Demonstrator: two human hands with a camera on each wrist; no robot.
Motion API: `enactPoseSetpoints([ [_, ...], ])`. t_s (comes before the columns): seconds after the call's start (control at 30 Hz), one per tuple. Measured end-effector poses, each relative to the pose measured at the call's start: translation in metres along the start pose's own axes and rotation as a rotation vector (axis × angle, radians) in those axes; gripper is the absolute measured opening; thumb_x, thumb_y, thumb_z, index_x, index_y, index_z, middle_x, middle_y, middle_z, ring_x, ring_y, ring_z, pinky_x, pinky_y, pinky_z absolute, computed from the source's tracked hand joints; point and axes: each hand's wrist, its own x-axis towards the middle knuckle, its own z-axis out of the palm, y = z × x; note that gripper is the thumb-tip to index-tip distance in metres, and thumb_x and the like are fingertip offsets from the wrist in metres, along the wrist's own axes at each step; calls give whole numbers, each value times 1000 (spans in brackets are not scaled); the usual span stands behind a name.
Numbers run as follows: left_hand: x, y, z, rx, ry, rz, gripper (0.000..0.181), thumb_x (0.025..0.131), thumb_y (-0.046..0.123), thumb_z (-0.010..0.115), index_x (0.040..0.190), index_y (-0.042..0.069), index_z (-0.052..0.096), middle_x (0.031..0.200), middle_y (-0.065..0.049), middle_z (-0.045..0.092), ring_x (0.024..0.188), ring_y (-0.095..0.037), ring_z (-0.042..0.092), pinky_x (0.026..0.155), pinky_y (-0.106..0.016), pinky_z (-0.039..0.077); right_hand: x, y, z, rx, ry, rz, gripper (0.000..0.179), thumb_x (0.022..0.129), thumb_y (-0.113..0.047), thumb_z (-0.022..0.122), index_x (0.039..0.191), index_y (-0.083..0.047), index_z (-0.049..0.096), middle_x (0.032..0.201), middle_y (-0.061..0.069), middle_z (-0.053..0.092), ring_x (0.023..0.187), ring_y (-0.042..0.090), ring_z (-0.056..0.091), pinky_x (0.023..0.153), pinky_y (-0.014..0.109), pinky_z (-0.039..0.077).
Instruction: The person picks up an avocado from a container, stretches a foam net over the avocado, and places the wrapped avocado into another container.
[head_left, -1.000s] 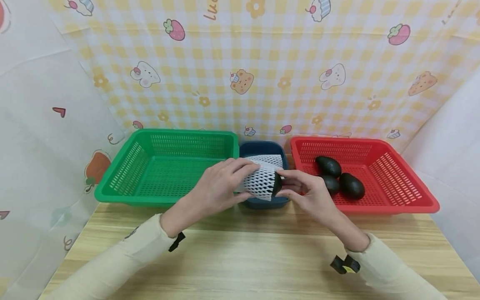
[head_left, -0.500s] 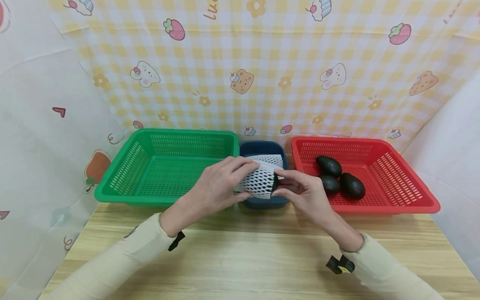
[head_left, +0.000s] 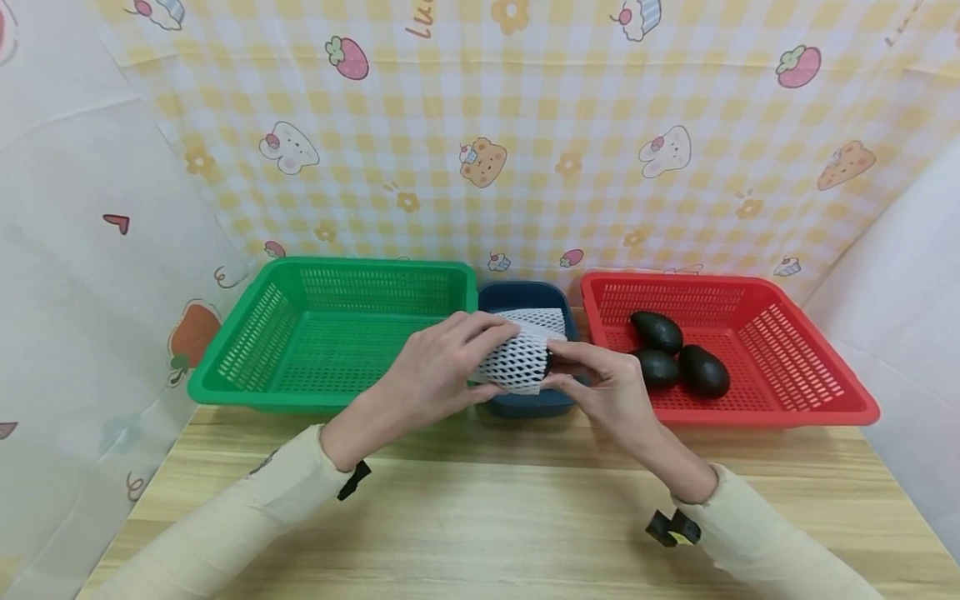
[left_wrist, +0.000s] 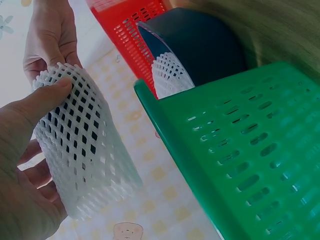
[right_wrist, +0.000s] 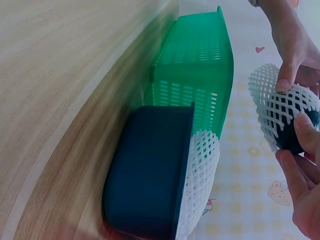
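Note:
My left hand [head_left: 442, 364] holds a white foam net sleeve [left_wrist: 82, 135], fingers and thumb curled round it above the dark blue bin. Inside the sleeve sits a dark avocado [right_wrist: 292, 134], its end showing at the sleeve's right mouth. My right hand [head_left: 606, 385] pinches that end between thumb and fingers, fingertips right at the net's edge. In the left wrist view, the dark fruit shows through the mesh in the upper part, and the lower part of the sleeve is pale.
The dark blue bin [head_left: 528, 408] holds more white foam nets [right_wrist: 201, 172]. On the left stands a green basket [head_left: 337, 406]; on the right, a red basket [head_left: 810, 415] contains three avocados [head_left: 703, 372]. A patterned cloth [head_left: 420, 125] hangs behind them.
My right hand has moved left, pushing the avocado further into the foam net; less of its dark end shows. My left hand has stayed in place.

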Motion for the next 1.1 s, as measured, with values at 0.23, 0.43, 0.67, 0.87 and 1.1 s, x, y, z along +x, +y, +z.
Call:
enactPoseSetpoints([
  [0.23,-1,0,0,12,-9,-1,73,75,30,94,136,8,60,131,-10,60,112,-27,60,88,-41,55,0,-2,5,3,24,12,53,68,20,83,118,5,71,112,15,72,93,24,73,79,31,56],
  [0.43,-1,-1,-1,16,0,8,73,74,29,94,135,8,61,131,-10,60,111,-26,59,88,-41,55,0,-2,10,23,47,3,53,67,22,82,117,7,71,112,17,71,93,24,73,81,32,56],
  [0.67,-1,0,-1,31,18,32,72,74,29,94,135,8,61,131,-10,59,111,-26,59,88,-39,55,-1,-1,16,14,76,-17,53,67,25,81,115,7,69,112,18,71,94,20,71,85,32,55],
  [0.87,-1,1,-1,36,25,38,71,73,30,94,134,9,62,132,-10,59,111,-26,58,88,-40,55,-1,-3,19,19,82,-13,54,68,25,80,117,8,68,114,19,70,97,19,70,86,31,54],
  [1.1,-1,1,-1,31,33,39,70,74,29,94,134,10,62,132,-10,59,114,-26,57,88,-41,55,1,-4,22,24,89,-15,54,70,25,80,120,8,66,118,19,68,100,20,69,88,32,54],
])
